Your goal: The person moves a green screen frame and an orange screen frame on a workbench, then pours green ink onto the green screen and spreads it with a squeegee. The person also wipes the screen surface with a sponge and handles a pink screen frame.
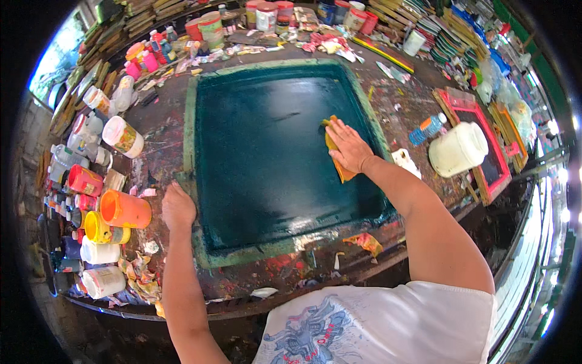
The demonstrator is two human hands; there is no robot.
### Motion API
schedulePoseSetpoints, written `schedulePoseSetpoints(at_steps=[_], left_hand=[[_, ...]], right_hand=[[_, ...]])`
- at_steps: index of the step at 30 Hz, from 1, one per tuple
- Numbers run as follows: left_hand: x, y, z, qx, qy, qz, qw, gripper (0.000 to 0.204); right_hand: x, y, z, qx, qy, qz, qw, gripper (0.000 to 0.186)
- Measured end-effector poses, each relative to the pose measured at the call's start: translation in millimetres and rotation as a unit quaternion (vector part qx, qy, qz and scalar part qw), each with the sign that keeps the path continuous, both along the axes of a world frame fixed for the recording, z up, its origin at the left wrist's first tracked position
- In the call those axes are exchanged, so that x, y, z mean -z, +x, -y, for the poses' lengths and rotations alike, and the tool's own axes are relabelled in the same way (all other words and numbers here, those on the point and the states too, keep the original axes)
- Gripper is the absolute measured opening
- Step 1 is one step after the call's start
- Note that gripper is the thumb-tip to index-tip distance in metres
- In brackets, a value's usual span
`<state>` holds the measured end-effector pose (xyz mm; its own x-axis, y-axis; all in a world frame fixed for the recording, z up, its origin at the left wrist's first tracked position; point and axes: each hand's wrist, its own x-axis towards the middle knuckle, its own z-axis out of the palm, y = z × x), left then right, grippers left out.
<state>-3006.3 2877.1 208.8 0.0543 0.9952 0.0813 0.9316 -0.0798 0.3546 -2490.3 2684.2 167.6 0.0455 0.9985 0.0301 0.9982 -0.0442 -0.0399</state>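
Note:
A large silk-screen frame (190,130) with a pale green, worn rim lies flat on the table, its mesh (273,164) dark teal with a wet-looking shine. On the right part of the mesh, my right hand (350,145) presses a folded yellow-orange cloth (335,159) down under its palm and fingers. The cloth's edges stick out to the left of and below the hand. At the frame's left side, my left hand (179,207) is closed against the edge, with its fingertips partly hidden.
Paint tubs crowd the left, including an orange tub (125,209) and a yellow tub (104,228). To the right stand a large white jar (458,148), a blue bottle (428,129) and a smaller pink-edged screen (482,142). Crumpled paper (366,244) lies by the table's near edge.

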Motion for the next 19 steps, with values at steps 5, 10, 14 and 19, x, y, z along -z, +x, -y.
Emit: schedulePoseSetpoints(at_steps=[5,10,14,19], left_hand=[[-11,17,-1,-0.022,-0.04,0.014,0.999,0.047],[-15,17,-5,0.001,-0.012,0.023,1.0,0.047],[-8,10,-10,0.013,-0.008,0.044,0.999,0.048],[4,-1,-12,0.01,-0.015,0.02,1.0,0.051]], right_hand=[[4,-29,-118,0.234,0.005,-0.011,0.972,0.083],[6,-151,-187,0.029,0.113,-0.046,0.992,0.084],[-3,-223,-136,-0.149,0.066,-0.018,0.986,0.081],[-10,-160,-28,-0.2,-0.014,-0.092,0.975,0.083]])
